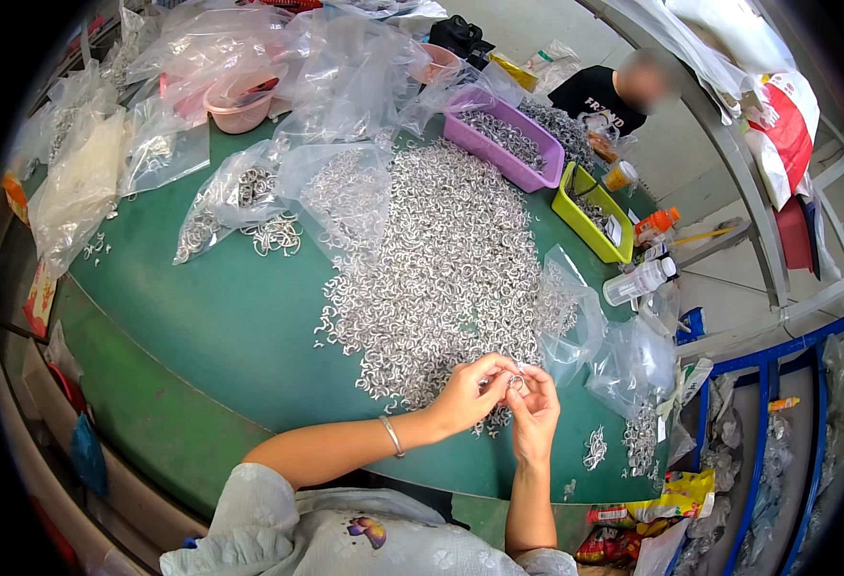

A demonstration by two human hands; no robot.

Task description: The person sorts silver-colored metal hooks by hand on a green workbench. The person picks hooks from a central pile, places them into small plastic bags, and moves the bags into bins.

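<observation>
My left hand [466,396] and my right hand [535,408] meet above the near edge of a wide pile of small silver metal hooks [451,259]. Between their fingertips is a small silver metal ring [516,382]. The right thumb and fingers pinch it, and the left fingers close in at its other side. Whether a second small part sits in the left fingertips is too small to tell. A silver bangle [392,437] circles my left wrist. Just right of the hands, a little heap of silver pieces [595,448] lies on the green table [239,331].
Clear plastic bags [335,77] crowd the far left, around a pink basin [239,108]. Purple [499,144] and yellow-green [590,216] trays of metal parts stand far right, near a clear bottle [640,280]. Opposite sits a person in a black shirt [596,101]. Blue rails [762,432] border the right.
</observation>
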